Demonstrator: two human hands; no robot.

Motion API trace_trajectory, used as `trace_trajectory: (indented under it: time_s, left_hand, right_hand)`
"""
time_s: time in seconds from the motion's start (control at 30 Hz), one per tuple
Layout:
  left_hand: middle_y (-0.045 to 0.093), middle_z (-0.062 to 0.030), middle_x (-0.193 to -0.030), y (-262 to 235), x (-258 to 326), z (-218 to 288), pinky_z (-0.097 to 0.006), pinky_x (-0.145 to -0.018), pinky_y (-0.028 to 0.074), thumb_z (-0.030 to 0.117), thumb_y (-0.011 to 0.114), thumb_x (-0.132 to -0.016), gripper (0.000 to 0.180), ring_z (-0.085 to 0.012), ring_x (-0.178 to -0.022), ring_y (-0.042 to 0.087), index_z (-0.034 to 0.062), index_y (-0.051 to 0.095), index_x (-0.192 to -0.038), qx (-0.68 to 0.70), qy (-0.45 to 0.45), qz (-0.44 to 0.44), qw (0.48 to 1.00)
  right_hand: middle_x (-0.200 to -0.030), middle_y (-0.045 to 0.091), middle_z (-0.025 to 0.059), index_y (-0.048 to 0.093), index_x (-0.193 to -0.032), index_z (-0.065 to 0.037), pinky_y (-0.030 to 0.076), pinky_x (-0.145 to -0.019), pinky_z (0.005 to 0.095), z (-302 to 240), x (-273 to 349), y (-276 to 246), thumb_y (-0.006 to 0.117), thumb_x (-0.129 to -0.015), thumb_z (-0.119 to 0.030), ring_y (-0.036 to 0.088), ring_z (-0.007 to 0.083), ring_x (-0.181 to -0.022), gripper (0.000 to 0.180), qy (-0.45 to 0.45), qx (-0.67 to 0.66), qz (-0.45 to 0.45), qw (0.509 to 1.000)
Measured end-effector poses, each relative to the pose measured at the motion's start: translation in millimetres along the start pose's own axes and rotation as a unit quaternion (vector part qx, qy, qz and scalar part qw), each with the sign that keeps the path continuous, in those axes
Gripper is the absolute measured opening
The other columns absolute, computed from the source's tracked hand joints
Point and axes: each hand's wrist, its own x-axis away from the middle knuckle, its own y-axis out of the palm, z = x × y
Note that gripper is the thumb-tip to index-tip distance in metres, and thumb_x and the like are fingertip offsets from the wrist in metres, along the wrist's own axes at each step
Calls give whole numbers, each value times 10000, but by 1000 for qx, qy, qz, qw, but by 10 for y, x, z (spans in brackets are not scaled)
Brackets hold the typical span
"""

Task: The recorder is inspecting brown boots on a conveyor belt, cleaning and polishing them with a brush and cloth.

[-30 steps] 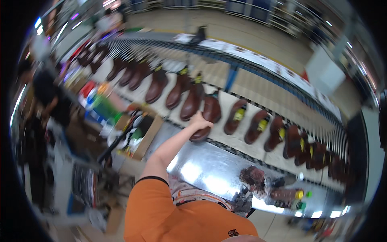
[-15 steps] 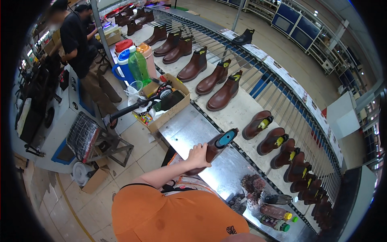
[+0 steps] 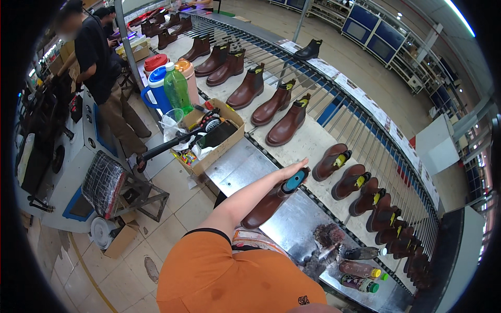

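Note:
A brown leather ankle boot [image 3: 265,207] lies on the metal table in front of me, toe towards my body. Blue lining or an insert [image 3: 295,181] shows in its opening. Over the top of its shaft is my left hand [image 3: 293,170], fingers stretched out and together, not wrapped round the boot. Whether the palm touches the shaft I cannot tell. My left forearm passes above the boot and hides part of it. My right hand is out of view.
Brown boots [image 3: 286,122] stand in a row along the roller conveyor [image 3: 360,122]. A cardboard box [image 3: 222,143] of tools and a green bottle [image 3: 179,88] are to the left. Dark clumped material [image 3: 329,237] and several bottles [image 3: 360,268] lie right. A person [image 3: 99,57] stands at far left.
My left hand has let go of the boot's side and reached forward and right to the top of its shaft. The boot shows more of its side now.

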Motion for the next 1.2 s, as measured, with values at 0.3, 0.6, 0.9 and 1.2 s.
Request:
trace_trajectory:
  time_s: [0.3,0.6,0.9,1.2]
  left_hand:
    - [588,-80,-604,291,952,632,-264,-758,401,408,466,-907,571,-190,-787,549,-4,603,-537,33,262,-47,963]
    - [580,-64,-580,393,1133,682,-317,-870,362,325,540,-796,401,-192,-859,523,42,597,-518,23,356,-157,921]
    - [570,-54,-556,417,979,699,-340,-890,315,375,556,-774,408,-222,-833,494,62,618,-519,27,356,-243,902]
    - [571,-50,-570,513,999,716,-384,-1012,192,400,569,-755,401,-229,-876,502,86,621,-511,17,325,-274,905]
  right_hand:
    - [-849,596,90,442,-1199,-30,445,-453,260,-149,-111,301,517,-874,-102,533,115,-533,341,-17,17,-88,996]
    - [-843,601,96,422,-1226,-34,456,-455,269,-211,322,-146,518,-883,-124,549,121,-545,367,0,25,-43,999]
    - [-837,605,103,403,-1253,-37,467,-457,277,-192,1052,-403,519,-892,-147,566,127,-557,394,24,-28,86,996]
    - [-914,581,82,486,-1114,-21,465,-548,254,-151,931,-481,544,-874,-46,528,110,-611,249,-34,-67,105,992]
